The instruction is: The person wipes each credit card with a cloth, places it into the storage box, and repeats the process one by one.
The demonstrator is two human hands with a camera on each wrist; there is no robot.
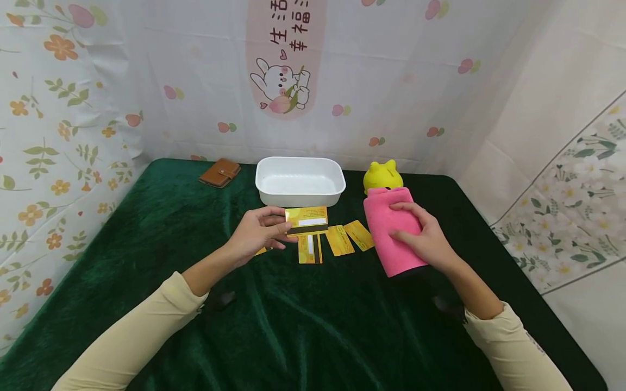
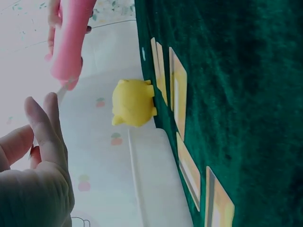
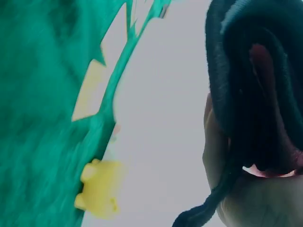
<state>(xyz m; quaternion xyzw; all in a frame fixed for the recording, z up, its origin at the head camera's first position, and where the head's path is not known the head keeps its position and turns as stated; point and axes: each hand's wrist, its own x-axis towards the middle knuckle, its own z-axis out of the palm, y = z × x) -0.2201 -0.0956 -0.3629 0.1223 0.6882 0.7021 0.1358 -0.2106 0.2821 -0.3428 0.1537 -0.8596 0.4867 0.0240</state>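
In the head view my left hand (image 1: 259, 233) pinches a yellow card (image 1: 306, 220) between thumb and fingers, its dark stripe and white strip showing. The left wrist view shows that hand (image 2: 40, 165) raised beside the table, the card almost edge-on. My right hand (image 1: 427, 236) grips a folded pink towel (image 1: 393, 233), thumb and fingers spread across it. From the right wrist the towel (image 3: 255, 94) looks dark, its folded layers showing at the end. More yellow cards lie on the cloth below: a striped one (image 1: 309, 250) and two slanted ones, (image 1: 340, 240) nearer the middle; another is mostly hidden by my left hand.
Behind the cards stands a white plastic basin (image 1: 300, 187). To its right is a yellow piggy bank (image 1: 381, 175), partly covered by the towel in the head view. A brown wallet (image 1: 220, 173) lies back left. Dark green velvet (image 1: 195, 336) covers the table; printed curtains (image 1: 205, 87) hang behind.
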